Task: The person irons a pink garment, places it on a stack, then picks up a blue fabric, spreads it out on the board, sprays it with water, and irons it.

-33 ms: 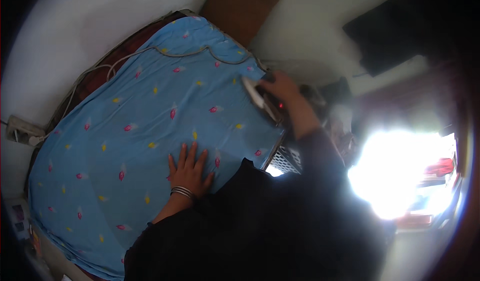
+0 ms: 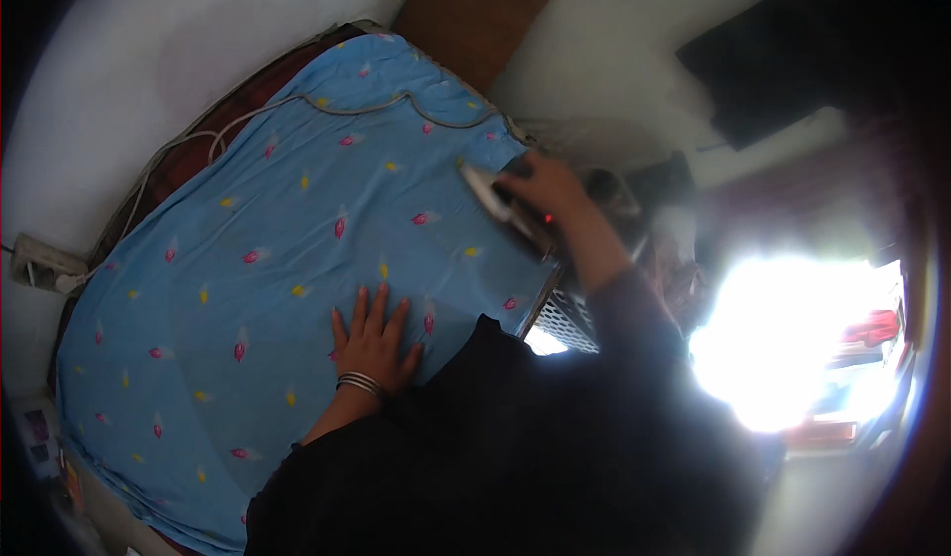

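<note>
A blue cloth (image 2: 327, 189) with pink and yellow leaf-like prints is spread over a broad surface. My left hand (image 2: 373, 343) lies flat on it near the front edge, fingers spread, with bangles at the wrist. At the cloth's right edge my right hand (image 2: 543, 184) is wrapped round the handle of a clothes iron (image 2: 492, 201). Its pale, pointed front part rests on or just over the cloth; a small red light glows near its back end. The iron's underside is hidden.
A pale cord (image 2: 362, 110) runs across the cloth's far part toward a wall socket (image 2: 45, 264) with a plug at the left. A brown board (image 2: 475, 16) leans on the wall. Below the right edge stands a perforated basket-like thing (image 2: 563, 320). Bright light glares at right.
My right hand and the iron have shifted slightly left over the cloth. The left hand stays in place.
</note>
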`<state>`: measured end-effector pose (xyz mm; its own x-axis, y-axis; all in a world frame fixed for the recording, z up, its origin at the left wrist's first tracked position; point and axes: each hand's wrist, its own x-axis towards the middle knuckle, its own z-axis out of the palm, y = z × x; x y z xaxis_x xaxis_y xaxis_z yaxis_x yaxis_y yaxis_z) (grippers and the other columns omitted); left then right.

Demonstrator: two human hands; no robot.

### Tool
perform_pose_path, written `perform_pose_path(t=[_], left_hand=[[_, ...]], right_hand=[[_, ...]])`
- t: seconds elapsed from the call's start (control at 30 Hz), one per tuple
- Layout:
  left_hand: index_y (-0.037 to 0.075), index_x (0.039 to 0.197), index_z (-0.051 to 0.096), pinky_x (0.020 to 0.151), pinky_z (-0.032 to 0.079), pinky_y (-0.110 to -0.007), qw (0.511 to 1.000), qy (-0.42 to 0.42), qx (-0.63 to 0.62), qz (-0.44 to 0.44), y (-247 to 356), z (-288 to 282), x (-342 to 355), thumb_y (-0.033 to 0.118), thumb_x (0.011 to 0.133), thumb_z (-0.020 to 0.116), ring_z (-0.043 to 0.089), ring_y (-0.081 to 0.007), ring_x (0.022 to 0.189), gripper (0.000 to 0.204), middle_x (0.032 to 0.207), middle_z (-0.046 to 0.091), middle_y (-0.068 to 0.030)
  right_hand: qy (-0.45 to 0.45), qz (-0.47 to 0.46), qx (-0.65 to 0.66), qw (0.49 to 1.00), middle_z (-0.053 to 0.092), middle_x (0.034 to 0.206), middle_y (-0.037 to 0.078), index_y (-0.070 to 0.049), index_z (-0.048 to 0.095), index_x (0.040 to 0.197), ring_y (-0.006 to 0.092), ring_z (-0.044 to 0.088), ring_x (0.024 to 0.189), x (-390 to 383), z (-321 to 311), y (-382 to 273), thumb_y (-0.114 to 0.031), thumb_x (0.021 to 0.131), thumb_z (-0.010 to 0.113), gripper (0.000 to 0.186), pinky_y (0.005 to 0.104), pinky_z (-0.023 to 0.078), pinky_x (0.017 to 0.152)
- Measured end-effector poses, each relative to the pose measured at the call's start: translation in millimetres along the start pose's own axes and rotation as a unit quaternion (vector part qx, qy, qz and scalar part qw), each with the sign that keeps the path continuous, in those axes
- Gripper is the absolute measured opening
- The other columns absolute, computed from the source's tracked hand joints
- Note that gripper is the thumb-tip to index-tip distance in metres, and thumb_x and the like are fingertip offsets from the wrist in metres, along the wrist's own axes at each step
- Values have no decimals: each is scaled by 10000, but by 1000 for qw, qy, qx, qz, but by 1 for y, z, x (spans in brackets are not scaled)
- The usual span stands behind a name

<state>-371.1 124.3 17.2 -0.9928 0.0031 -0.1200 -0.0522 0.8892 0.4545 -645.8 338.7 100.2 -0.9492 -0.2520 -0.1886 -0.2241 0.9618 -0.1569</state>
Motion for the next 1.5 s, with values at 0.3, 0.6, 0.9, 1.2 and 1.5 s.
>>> perform_pose_path(t=[0.3,0.6,0.9,1.2,1.5], left_hand=[[211,1254,548,1048,207,-650,984,114,-83,112,-8,7,-1,259,765,697,348,-313,1346,513,1381,465,-43],[208,1189,575,1031,261,-629,976,126,-121,132,-2,5,3,201,756,702,423,-290,1293,452,1302,529,-24],[166,991,654,672,469,-346,885,241,-214,335,-9,10,0,112,713,702,642,-185,801,287,958,677,18],[168,949,668,619,457,-326,892,218,-216,331,-10,12,5,113,707,688,640,-185,735,249,880,680,16],[149,957,651,611,516,-355,891,194,-250,327,-11,18,5,118,723,707,655,-235,725,243,862,673,-40]], right_hand=[[76,96,-16,992,619,1173,173,-111,559,1229,341,578,1112,3,-1,-6,-559,753,634,658,438,457,923],[69,58,-4,996,567,1268,183,-79,531,1286,353,539,1172,74,0,116,-604,730,654,775,399,425,996],[-150,-209,-114,960,666,947,129,-149,592,1076,330,642,920,-88,8,-95,-541,796,609,482,433,480,818],[109,11,-37,993,630,1165,130,-128,569,1210,297,592,1095,84,-6,6,-527,759,650,608,433,469,884],[-60,-260,-71,961,676,874,106,-137,670,943,338,648,832,-24,8,-83,-581,691,679,510,417,502,762]])
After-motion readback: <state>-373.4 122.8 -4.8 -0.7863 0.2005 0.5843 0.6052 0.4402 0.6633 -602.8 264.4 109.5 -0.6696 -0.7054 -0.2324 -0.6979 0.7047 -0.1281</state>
